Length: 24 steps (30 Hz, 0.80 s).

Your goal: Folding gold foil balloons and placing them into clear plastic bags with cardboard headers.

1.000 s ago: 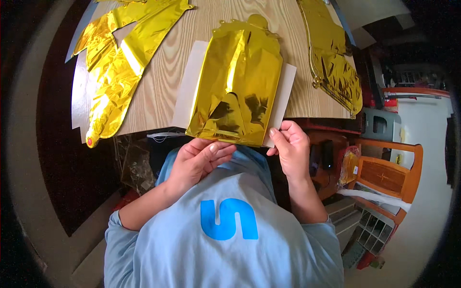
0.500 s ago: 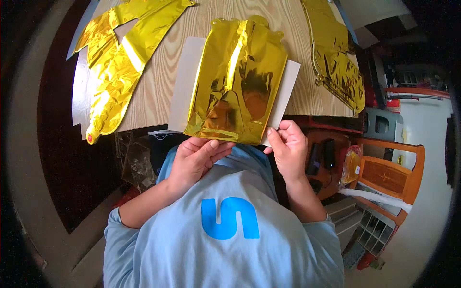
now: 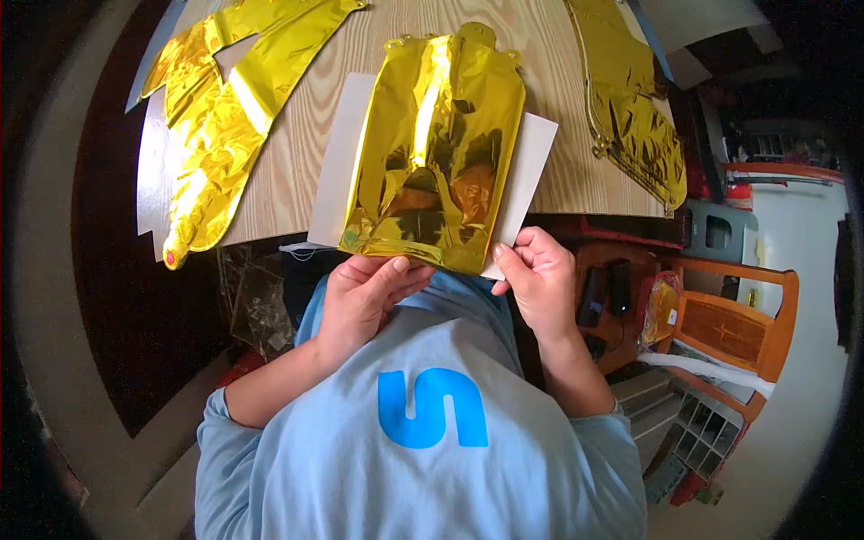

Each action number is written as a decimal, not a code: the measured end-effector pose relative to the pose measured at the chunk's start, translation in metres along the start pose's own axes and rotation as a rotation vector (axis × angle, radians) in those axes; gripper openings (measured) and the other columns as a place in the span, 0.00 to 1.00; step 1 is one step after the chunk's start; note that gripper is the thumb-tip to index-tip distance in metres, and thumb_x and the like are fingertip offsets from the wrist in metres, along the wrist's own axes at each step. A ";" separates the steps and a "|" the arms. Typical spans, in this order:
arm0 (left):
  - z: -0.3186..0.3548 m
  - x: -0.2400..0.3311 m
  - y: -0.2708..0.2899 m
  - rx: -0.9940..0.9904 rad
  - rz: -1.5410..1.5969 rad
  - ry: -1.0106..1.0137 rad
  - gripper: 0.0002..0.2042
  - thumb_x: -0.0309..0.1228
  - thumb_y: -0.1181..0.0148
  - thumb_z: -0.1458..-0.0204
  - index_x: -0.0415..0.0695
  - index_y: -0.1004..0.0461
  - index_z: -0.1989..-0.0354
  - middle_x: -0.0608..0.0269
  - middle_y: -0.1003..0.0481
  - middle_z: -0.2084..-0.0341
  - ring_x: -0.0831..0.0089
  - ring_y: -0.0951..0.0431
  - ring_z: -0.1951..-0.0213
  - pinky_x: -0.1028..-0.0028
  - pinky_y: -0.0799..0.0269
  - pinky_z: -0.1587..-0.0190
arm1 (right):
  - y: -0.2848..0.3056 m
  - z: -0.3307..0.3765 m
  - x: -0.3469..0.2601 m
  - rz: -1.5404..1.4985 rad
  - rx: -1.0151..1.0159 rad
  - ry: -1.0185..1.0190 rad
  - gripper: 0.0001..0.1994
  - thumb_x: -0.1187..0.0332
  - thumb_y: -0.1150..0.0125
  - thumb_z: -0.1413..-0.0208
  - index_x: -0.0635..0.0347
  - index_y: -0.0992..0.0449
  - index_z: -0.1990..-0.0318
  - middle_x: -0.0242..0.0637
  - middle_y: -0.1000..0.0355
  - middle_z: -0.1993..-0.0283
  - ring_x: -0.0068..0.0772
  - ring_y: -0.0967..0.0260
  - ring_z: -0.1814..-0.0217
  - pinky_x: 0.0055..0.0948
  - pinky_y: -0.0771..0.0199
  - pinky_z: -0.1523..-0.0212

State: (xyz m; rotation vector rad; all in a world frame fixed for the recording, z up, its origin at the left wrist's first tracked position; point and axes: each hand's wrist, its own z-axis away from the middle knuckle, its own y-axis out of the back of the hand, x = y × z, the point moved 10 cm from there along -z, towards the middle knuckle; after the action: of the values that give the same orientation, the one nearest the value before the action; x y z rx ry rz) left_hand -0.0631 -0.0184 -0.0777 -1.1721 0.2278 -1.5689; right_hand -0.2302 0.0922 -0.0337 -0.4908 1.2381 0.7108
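My left hand [image 3: 362, 292] has a narrow grip on the near edge of the gold foil piece [image 3: 441, 153], while my right hand [image 3: 543, 279] pinches the near right corner of the white card [image 3: 533, 166] under it. The foil piece reaches past the table's [image 3: 301, 162] near edge — between a crumpled foil [image 3: 216, 180] at left and a darker foil [image 3: 625, 99] at far right.

The left hand [image 3: 363, 299] pinched the near edge of a gold foil sheet [image 3: 432, 153]; the right hand [image 3: 542, 281] gripped a corner of the white card [image 3: 338, 162] beneath it. On the tabletop [image 3: 306, 112], a crumpled foil piece [image 3: 220, 148] lay left and a second foil piece [image 3: 621, 81] right.
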 end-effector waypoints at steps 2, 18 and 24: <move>0.001 0.000 -0.001 -0.019 0.003 0.009 0.13 0.29 0.46 0.37 0.33 0.27 0.49 0.50 0.21 0.56 0.63 0.20 0.52 0.65 0.24 0.46 | -0.001 -0.002 0.000 -0.040 -0.020 -0.030 0.04 0.75 0.42 0.40 0.68 0.27 0.64 0.34 0.24 0.72 0.15 0.31 0.77 0.19 0.27 0.79; 0.006 0.009 -0.003 -0.030 -0.092 0.017 0.14 0.29 0.47 0.36 0.32 0.28 0.47 0.52 0.23 0.52 0.66 0.21 0.51 0.69 0.26 0.43 | -0.007 -0.007 0.000 0.059 -0.093 -0.062 0.05 0.75 0.41 0.40 0.67 0.27 0.67 0.31 0.26 0.75 0.14 0.31 0.78 0.18 0.30 0.80; 0.002 0.012 0.003 0.016 -0.096 -0.079 0.12 0.27 0.46 0.37 0.32 0.25 0.51 0.52 0.21 0.56 0.67 0.19 0.56 0.68 0.23 0.47 | -0.009 0.018 -0.093 1.023 0.189 0.489 0.09 0.65 0.32 0.48 0.58 0.26 0.69 0.38 0.29 0.77 0.42 0.27 0.76 0.37 0.28 0.73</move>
State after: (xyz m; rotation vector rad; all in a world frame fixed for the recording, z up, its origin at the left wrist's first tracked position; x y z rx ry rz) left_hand -0.0582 -0.0284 -0.0719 -1.2449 0.1078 -1.6017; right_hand -0.2261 0.0780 0.0604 0.1962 2.0163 1.3540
